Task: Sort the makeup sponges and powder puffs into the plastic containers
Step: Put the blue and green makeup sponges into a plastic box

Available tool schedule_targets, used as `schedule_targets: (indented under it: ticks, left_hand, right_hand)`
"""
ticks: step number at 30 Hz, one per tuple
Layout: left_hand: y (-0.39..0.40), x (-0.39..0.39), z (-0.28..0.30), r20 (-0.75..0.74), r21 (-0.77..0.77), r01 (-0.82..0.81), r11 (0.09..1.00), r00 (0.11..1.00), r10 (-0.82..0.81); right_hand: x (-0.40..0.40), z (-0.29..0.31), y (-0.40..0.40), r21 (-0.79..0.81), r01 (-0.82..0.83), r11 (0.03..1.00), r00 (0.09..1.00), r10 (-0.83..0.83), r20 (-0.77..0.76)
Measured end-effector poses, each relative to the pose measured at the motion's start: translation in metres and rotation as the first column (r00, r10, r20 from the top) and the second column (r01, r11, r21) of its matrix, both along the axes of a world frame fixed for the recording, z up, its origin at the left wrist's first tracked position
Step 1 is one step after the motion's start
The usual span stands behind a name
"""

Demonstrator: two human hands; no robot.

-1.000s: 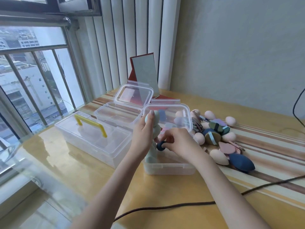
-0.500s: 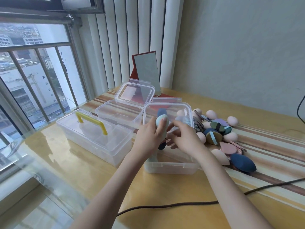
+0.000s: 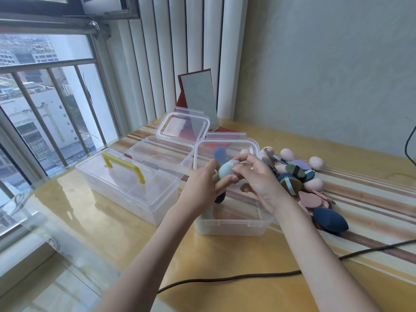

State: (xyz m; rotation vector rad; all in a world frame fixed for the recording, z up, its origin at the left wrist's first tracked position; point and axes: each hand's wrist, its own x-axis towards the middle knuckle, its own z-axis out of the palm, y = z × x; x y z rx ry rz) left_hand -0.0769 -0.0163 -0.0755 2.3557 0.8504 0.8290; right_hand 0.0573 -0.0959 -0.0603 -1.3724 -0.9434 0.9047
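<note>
A pale teal makeup sponge (image 3: 225, 170) sits between both hands above the near clear container (image 3: 231, 222). My left hand (image 3: 202, 188) holds it from the left, together with a dark blue sponge (image 3: 220, 154) that sticks up behind and another dark one (image 3: 220, 197) below the palm. My right hand (image 3: 256, 176) pinches the teal sponge's tip with thumb and fingers. To the right lies a pile of pink sponges (image 3: 316, 162), a large navy sponge (image 3: 329, 219) and flat powder puffs (image 3: 310, 200).
A second open container (image 3: 162, 154) stands behind, its lid (image 3: 183, 127) raised. A shut box with a yellow handle (image 3: 123, 164) sits at the left. A standing mirror (image 3: 199, 97) is at the back. A dark cable (image 3: 247, 276) crosses the near table.
Both hands have lifted a little over the near container. My right hand has come onto the teal sponge's tip; earlier it pinched a dark sponge lower down.
</note>
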Motion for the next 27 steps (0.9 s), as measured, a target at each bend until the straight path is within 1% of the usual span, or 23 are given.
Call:
schedule_targets:
  ticks: [3,5,7,10,11,13,14,15,18,23,25,27]
  left_hand:
    - [0.008,-0.004,0.000,-0.067,-0.043,0.074,0.996,0.995,-0.077]
    - [0.011,-0.006,0.001,-0.139,-0.051,0.125,0.991,0.982,-0.131]
    - [0.011,-0.007,0.001,-0.169,-0.038,0.136,0.990,0.976,-0.140]
    - [0.010,-0.007,0.002,-0.094,-0.041,0.096,0.995,0.991,-0.099]
    - [0.010,-0.008,0.002,-0.075,-0.048,0.091,0.995,0.993,-0.094]
    - [0.011,-0.009,0.005,-0.074,-0.076,0.085,0.994,0.993,-0.090]
    - [0.012,-0.009,0.007,-0.091,-0.090,0.079,0.993,0.992,-0.087]
    - [0.012,-0.009,0.008,-0.110,-0.098,0.075,0.992,0.990,-0.085]
    - [0.014,-0.008,0.010,-0.131,-0.111,0.075,0.991,0.987,-0.089]
    - [0.015,-0.009,0.008,-0.098,-0.139,0.066,0.988,0.992,-0.080]
    - [0.014,-0.008,0.008,-0.098,-0.130,0.066,0.989,0.992,-0.079]
    - [0.014,-0.008,0.007,-0.121,-0.120,0.057,0.991,0.990,-0.071]
  right_hand:
    - [0.006,0.000,-0.001,0.055,0.072,0.996,0.994,-0.067,-0.088]
    - [0.011,0.003,-0.003,0.047,0.025,0.999,0.999,-0.023,-0.046]
    - [0.014,0.005,-0.006,-0.036,-0.076,0.996,0.994,0.078,0.072]
    - [0.012,0.005,-0.008,-0.189,-0.167,0.968,0.950,0.209,0.231]
    - [0.010,0.005,-0.008,-0.229,-0.174,0.958,0.919,0.242,0.311]
    - [0.007,0.002,-0.006,-0.298,-0.166,0.940,0.824,0.299,0.482]
    - [0.006,0.001,-0.005,-0.317,-0.154,0.936,0.784,0.311,0.538]
    - [0.005,-0.001,-0.004,-0.324,-0.137,0.936,0.766,0.307,0.564]
    - [0.005,-0.005,-0.003,-0.297,-0.117,0.948,0.775,0.274,0.570]
    - [0.004,-0.008,-0.001,-0.266,-0.118,0.957,0.786,0.253,0.564]
    - [0.004,-0.007,-0.002,-0.305,-0.154,0.940,0.778,0.306,0.549]
    - [0.001,-0.007,-0.003,-0.357,-0.192,0.914,0.750,0.372,0.547]
